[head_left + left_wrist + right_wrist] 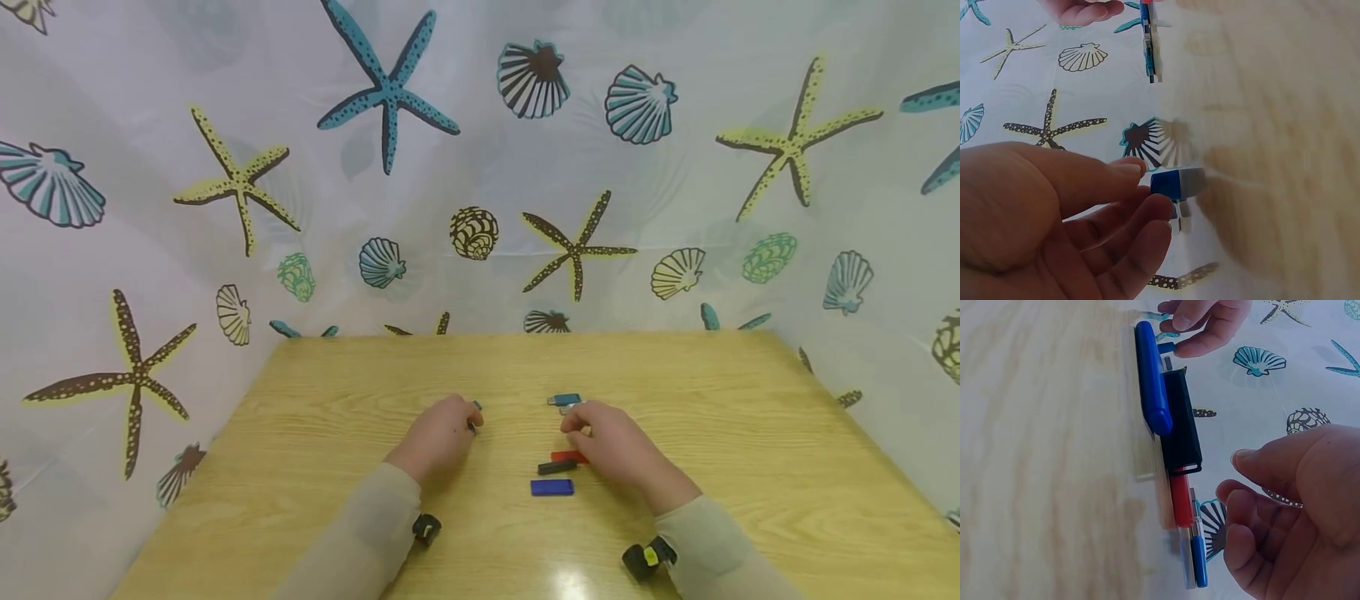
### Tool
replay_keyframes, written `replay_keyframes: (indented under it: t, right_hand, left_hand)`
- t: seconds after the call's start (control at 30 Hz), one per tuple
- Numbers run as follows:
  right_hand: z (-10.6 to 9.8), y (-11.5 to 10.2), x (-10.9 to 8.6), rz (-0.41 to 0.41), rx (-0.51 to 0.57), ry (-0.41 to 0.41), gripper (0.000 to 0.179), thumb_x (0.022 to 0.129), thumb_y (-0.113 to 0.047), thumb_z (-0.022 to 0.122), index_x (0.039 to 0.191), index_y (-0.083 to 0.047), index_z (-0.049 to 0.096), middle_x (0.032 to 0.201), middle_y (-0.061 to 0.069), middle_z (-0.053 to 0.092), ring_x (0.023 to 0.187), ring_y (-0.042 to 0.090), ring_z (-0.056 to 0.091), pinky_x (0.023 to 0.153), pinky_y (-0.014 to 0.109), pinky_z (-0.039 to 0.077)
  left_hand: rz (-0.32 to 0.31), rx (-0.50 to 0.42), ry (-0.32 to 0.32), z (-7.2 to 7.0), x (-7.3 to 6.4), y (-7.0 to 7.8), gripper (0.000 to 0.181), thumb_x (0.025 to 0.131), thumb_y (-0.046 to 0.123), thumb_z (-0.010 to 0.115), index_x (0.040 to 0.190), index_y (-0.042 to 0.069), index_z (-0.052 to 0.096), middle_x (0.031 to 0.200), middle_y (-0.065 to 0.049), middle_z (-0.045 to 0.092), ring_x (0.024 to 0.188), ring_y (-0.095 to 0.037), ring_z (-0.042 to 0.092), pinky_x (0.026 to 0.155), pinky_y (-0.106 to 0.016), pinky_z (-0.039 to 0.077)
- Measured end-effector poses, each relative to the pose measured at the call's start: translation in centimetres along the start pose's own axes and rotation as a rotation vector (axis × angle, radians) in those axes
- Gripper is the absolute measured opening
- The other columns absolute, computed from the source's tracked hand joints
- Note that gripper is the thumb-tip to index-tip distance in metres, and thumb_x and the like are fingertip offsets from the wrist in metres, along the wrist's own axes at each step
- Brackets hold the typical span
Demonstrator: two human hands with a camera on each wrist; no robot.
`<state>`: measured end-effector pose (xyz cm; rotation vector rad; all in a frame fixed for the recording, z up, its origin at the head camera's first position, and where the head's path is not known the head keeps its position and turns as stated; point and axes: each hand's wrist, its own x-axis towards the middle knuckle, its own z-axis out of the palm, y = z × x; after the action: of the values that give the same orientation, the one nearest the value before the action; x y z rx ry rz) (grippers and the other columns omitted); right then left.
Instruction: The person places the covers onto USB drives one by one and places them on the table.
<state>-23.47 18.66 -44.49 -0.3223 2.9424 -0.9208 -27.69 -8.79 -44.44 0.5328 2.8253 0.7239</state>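
In the head view my left hand [442, 435] is low over the left-middle of the table, with a teal-blue tip just past its fingers. The left wrist view puts its thumb and fingertips at the end of a blue USB stick [1166, 185], with a second small stick [1179, 209] behind. My right hand [611, 440], loosely curled and holding nothing, hovers beside a row of USB sticks: a teal one [564, 400], a silver one [567, 409] partly hidden, a red one [567, 457], a black one [557, 467] and a dark blue one [552, 487].
Both hands work over a light wood table [360, 375]. A white cloth [465, 142] printed with starfish and shells rises behind it and along both sides. Straps with small dark devices sit on both wrists.
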Motion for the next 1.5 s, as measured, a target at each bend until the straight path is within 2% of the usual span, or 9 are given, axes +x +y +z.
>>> replay_keyframes:
  t: [0.17, 0.43, 0.57, 0.8, 1.0, 1.23, 1.5]
  right_hand:
    - [-0.2, -0.2, 0.2, -0.01, -0.005, 0.002, 0.008, 0.097, -0.009, 0.067, 0.102, -0.014, 0.07, 0.109, -0.001, 0.067, 0.104, 0.022, 0.062, 0.09, 0.048, 0.051]
    - [-0.2, -0.2, 0.4, -0.047, -0.007, 0.004, 0.008, 0.097, -0.008, 0.066, 0.101, -0.014, 0.071, 0.106, -0.001, 0.067, 0.104, 0.023, 0.063, 0.09, 0.048, 0.051]
    - [-0.3, -0.1, 0.3, -0.033, 0.0, 0.008, 0.008, 0.097, -0.01, 0.066, 0.102, -0.014, 0.071, 0.109, 0.0, 0.067, 0.105, 0.023, 0.062, 0.091, 0.048, 0.051]
    - [-0.9, 0.5, 0.5, -0.005, -0.012, 0.038, 0.011, 0.097, -0.013, 0.066, 0.107, -0.012, 0.071, 0.114, 0.004, 0.065, 0.104, 0.024, 0.061, 0.092, 0.049, 0.05]
    - [-1.1, 1.8, 1.0, -0.029, -0.075, 0.06, 0.014, 0.097, -0.014, 0.065, 0.109, -0.01, 0.071, 0.111, 0.006, 0.062, 0.104, 0.026, 0.061, 0.093, 0.05, 0.05]
    - [-1.5, 2.7, 0.8, -0.012, -0.084, 0.037, 0.028, 0.1, -0.016, 0.062, 0.123, -0.002, 0.067, 0.126, 0.016, 0.056, 0.119, 0.037, 0.056, 0.101, 0.057, 0.044]
    - [-1.1, 3.0, 0.4, -0.01, -0.082, -0.009, 0.027, 0.098, -0.014, 0.063, 0.122, -0.001, 0.066, 0.12, 0.015, 0.059, 0.117, 0.036, 0.057, 0.102, 0.057, 0.043]
  left_hand:
    - [0.008, 0.009, 0.014, -0.1, 0.0, -0.1, 0.02, 0.098, 0.002, 0.058, 0.111, 0.009, 0.072, 0.111, -0.004, 0.062, 0.108, -0.024, 0.061, 0.094, -0.042, 0.05]
    - [-0.007, 0.031, -0.028, -0.3, -0.1, -0.1, 0.013, 0.097, 0.001, 0.063, 0.096, 0.011, 0.071, 0.105, -0.004, 0.065, 0.107, -0.026, 0.061, 0.093, -0.044, 0.051]
    - [-0.016, 0.003, 0.006, -0.1, -0.1, -0.1, 0.009, 0.098, 0.008, 0.063, 0.096, 0.013, 0.07, 0.109, -0.003, 0.066, 0.109, -0.026, 0.062, 0.092, -0.044, 0.05]
    - [-0.028, -0.061, 0.074, -0.2, -0.3, 0.3, 0.005, 0.101, 0.019, 0.063, 0.104, 0.018, 0.066, 0.096, 0.005, 0.065, 0.086, -0.016, 0.059, 0.082, -0.039, 0.051]
    - [-0.016, -0.134, 0.103, -1.1, -1.0, 1.0, 0.004, 0.099, 0.017, 0.065, 0.101, 0.021, 0.064, 0.09, 0.007, 0.063, 0.08, -0.015, 0.058, 0.075, -0.037, 0.05]
    - [0.013, -0.192, 0.097, -1.5, -1.0, 1.2, 0.004, 0.099, 0.022, 0.066, 0.102, 0.02, 0.064, 0.093, 0.007, 0.063, 0.08, -0.014, 0.059, 0.071, -0.035, 0.05]
    - [0.038, -0.248, 0.052, -1.4, -1.1, 1.1, 0.006, 0.1, 0.023, 0.066, 0.103, 0.019, 0.064, 0.096, 0.005, 0.063, 0.081, -0.016, 0.059, 0.068, -0.035, 0.05]
